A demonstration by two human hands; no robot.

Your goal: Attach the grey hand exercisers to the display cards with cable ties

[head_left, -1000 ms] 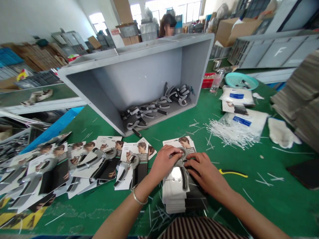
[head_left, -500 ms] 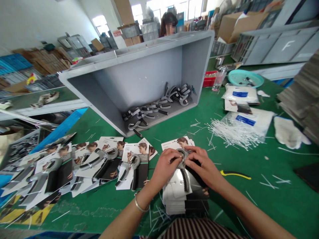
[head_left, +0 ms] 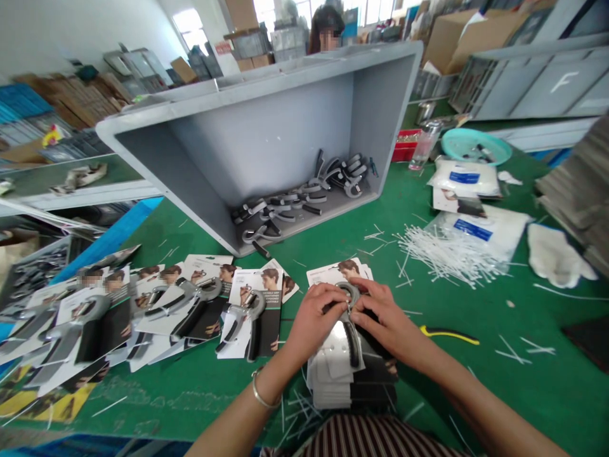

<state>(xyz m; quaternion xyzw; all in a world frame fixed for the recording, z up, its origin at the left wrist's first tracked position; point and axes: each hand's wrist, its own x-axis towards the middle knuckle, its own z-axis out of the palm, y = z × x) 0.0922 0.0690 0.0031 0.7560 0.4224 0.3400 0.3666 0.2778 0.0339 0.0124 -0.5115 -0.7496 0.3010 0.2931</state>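
Note:
A grey and black hand grip strengthener (head_left: 353,339) lies on a stack of printed cardboard backing cards (head_left: 333,395) right in front of me. My left hand (head_left: 318,319) pinches its rounded top from the left, thumb and fingers bent inward. From the other side my right hand (head_left: 382,317) closes its fingertips on the same top part. Whether a small tie is between the fingertips, I cannot make out. To the left lie several grip strengtheners on cards, the closest being a carded grip strengthener (head_left: 255,324).
A grey plastic crate (head_left: 280,136) tipped on its side holds loose grip strengtheners. White cable ties (head_left: 451,257) lie heaped at right, near plastic bags (head_left: 469,179), a white glove (head_left: 557,255) and a yellow-black handled tool (head_left: 450,334). A person (head_left: 326,32) is behind the crate.
The view has shifted slightly. Both hands stay on the grip strengthener's top, with my right fingers moved a little closer in.

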